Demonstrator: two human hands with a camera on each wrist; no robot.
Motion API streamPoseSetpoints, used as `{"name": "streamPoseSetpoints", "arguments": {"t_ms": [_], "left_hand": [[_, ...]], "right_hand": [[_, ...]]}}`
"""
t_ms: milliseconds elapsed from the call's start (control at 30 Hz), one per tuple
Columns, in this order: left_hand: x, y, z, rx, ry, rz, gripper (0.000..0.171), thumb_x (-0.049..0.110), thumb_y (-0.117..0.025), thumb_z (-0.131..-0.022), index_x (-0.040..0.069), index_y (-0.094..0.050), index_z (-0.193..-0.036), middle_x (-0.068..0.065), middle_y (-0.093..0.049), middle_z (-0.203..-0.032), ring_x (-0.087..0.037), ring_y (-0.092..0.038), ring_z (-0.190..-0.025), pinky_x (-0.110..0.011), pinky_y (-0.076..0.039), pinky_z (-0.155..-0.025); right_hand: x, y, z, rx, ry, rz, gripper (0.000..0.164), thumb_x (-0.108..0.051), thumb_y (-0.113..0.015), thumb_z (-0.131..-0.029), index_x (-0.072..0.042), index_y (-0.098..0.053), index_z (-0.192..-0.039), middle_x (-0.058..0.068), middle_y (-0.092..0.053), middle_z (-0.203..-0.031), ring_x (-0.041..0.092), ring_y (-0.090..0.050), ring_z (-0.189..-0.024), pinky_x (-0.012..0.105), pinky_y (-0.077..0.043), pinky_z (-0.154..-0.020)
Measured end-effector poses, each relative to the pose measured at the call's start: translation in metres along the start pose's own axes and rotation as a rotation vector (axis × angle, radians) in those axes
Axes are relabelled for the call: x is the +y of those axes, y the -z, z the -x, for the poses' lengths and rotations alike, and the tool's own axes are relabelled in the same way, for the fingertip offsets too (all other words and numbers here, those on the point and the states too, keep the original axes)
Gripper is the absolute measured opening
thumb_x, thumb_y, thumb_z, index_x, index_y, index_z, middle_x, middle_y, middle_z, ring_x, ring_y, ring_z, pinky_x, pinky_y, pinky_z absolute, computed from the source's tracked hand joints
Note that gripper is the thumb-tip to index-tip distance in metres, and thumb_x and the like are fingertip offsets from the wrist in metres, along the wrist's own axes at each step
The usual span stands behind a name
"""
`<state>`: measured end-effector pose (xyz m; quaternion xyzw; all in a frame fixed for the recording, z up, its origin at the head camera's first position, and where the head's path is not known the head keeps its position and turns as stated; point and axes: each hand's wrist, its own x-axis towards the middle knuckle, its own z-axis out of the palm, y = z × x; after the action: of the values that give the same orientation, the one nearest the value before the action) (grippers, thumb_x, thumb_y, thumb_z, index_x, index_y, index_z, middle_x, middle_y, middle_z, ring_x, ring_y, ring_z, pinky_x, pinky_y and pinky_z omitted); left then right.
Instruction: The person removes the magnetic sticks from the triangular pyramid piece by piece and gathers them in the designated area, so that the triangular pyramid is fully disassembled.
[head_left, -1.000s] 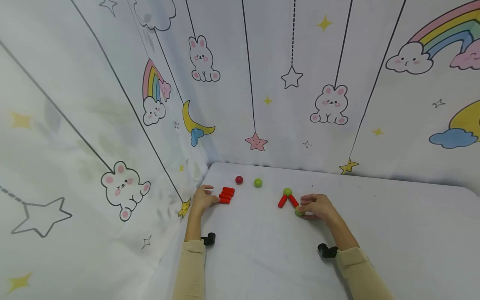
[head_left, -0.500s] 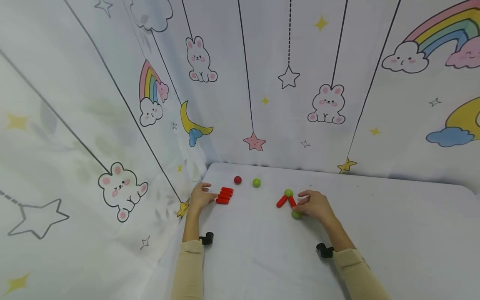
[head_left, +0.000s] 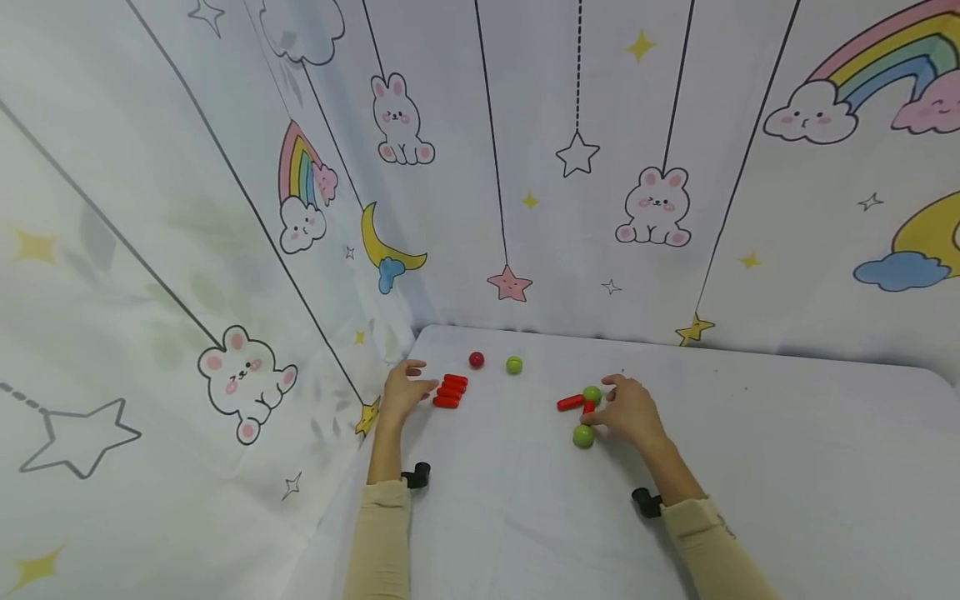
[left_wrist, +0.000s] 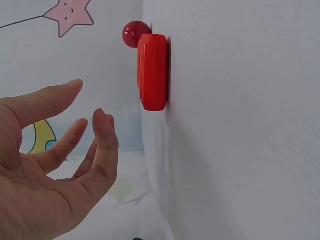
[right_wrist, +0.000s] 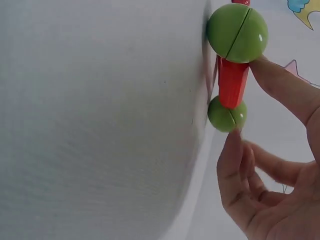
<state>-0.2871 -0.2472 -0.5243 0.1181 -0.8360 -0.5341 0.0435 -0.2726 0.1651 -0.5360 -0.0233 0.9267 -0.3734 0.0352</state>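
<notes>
My right hand is at a joined piece made of green balls and red rods. Its thumb touches the near green ball beside a red rod, while a fingertip meets the far green ball. Another red rod sticks out to the left from the far ball. On the left, my left hand holds nothing, fingers loosely bent and thumb apart. It hovers beside a row of several red rods; the closest red rod stands clear of the fingertips in the left wrist view.
Behind the row, a red ball and a loose green ball lie on the white-covered table. A printed curtain borders the table at the back and left. Each wrist wears a black camera.
The joined piece has turned under my right hand: its near ball shifted left and its far ball right, closer to the fingers. My left hand has drawn slightly back from the rods.
</notes>
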Motion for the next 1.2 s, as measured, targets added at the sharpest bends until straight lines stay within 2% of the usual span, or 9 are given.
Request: {"name": "streamPoseSetpoints", "arguments": {"t_ms": [100,233,400,567,767,900,1000,1067,1200], "left_hand": [[0.003,-0.002,0.001,0.004,-0.004,0.03,0.051,0.01,-0.076,-0.094,0.002,-0.058,-0.14,-0.025,-0.053,-0.142,-0.036,-0.069,-0.102,-0.044,-0.059,-0.093],[0.006,-0.006,0.001,0.001,-0.026,0.07,0.045,0.007,-0.075,-0.093,0.001,-0.06,-0.136,-0.027,-0.053,-0.14,-0.037,-0.067,-0.101,-0.045,-0.06,-0.092],[0.008,-0.011,0.0,-0.005,-0.05,0.091,0.043,0.004,-0.074,-0.092,0.001,-0.061,-0.133,-0.028,-0.054,-0.138,-0.036,-0.067,-0.103,-0.045,-0.061,-0.09],[0.009,-0.012,0.0,-0.017,-0.084,0.073,0.043,0.007,-0.075,-0.092,0.004,-0.062,-0.133,-0.027,-0.056,-0.137,-0.035,-0.067,-0.109,-0.041,-0.06,-0.089],[0.014,-0.012,0.003,-0.031,-0.139,0.028,0.043,0.011,-0.078,-0.092,0.007,-0.064,-0.133,-0.027,-0.059,-0.137,-0.036,-0.065,-0.114,-0.044,-0.057,-0.092],[0.019,-0.015,0.005,-0.06,-0.137,0.018,0.042,0.015,-0.077,-0.094,0.008,-0.063,-0.133,-0.025,-0.058,-0.138,-0.035,-0.065,-0.114,-0.043,-0.058,-0.093],[0.025,-0.02,0.007,-0.1,-0.148,0.005,0.042,0.017,-0.077,-0.095,0.008,-0.062,-0.134,-0.024,-0.058,-0.139,-0.035,-0.064,-0.115,-0.043,-0.059,-0.094],[0.029,-0.025,0.009,-0.126,-0.169,-0.006,0.044,0.018,-0.077,-0.095,0.007,-0.062,-0.134,-0.024,-0.059,-0.137,-0.035,-0.065,-0.114,-0.041,-0.06,-0.092],[0.036,-0.038,0.012,-0.19,-0.193,-0.019,0.048,0.02,-0.078,-0.095,0.003,-0.061,-0.136,-0.024,-0.06,-0.136,-0.033,-0.068,-0.11,-0.038,-0.061,-0.085]], "right_hand": [[-0.001,-0.001,-0.001,0.04,0.077,0.032,0.081,-0.024,-0.096,-0.075,-0.001,-0.057,-0.142,0.024,-0.057,-0.128,0.04,-0.059,-0.111,0.053,-0.056,-0.089],[0.001,-0.002,-0.004,-0.004,0.202,0.001,0.074,-0.011,-0.092,-0.078,-0.007,-0.058,-0.144,0.021,-0.048,-0.151,0.045,-0.046,-0.139,0.064,-0.043,-0.109],[0.003,-0.002,-0.004,-0.097,0.26,-0.022,0.072,-0.004,-0.086,-0.084,-0.009,-0.055,-0.148,0.017,-0.051,-0.154,0.042,-0.043,-0.144,0.064,-0.036,-0.115],[0.0,0.0,-0.002,-0.06,0.256,0.046,0.074,-0.01,-0.088,-0.083,-0.004,-0.053,-0.148,0.018,-0.061,-0.144,0.04,-0.056,-0.131,0.061,-0.045,-0.109],[-0.009,0.004,0.002,0.029,0.101,0.184,0.079,-0.023,-0.09,-0.081,0.0,-0.053,-0.146,0.026,-0.061,-0.139,0.043,-0.06,-0.119,0.059,-0.052,-0.097],[-0.01,0.005,0.005,0.064,0.028,0.178,0.076,-0.021,-0.091,-0.081,0.003,-0.055,-0.143,0.031,-0.059,-0.135,0.045,-0.059,-0.117,0.059,-0.052,-0.096],[-0.01,0.007,0.006,0.069,0.054,0.131,0.071,-0.017,-0.09,-0.081,0.001,-0.058,-0.141,0.028,-0.063,-0.131,0.042,-0.062,-0.114,0.055,-0.056,-0.092],[-0.009,0.011,0.007,0.041,0.114,0.078,0.064,-0.011,-0.087,-0.083,-0.001,-0.06,-0.14,0.025,-0.066,-0.128,0.04,-0.064,-0.112,0.051,-0.058,-0.088],[-0.004,0.018,0.006,-0.115,0.235,-0.021,0.051,0.001,-0.081,-0.085,-0.007,-0.066,-0.133,0.017,-0.07,-0.124,0.034,-0.068,-0.109,0.041,-0.062,-0.079]]}}
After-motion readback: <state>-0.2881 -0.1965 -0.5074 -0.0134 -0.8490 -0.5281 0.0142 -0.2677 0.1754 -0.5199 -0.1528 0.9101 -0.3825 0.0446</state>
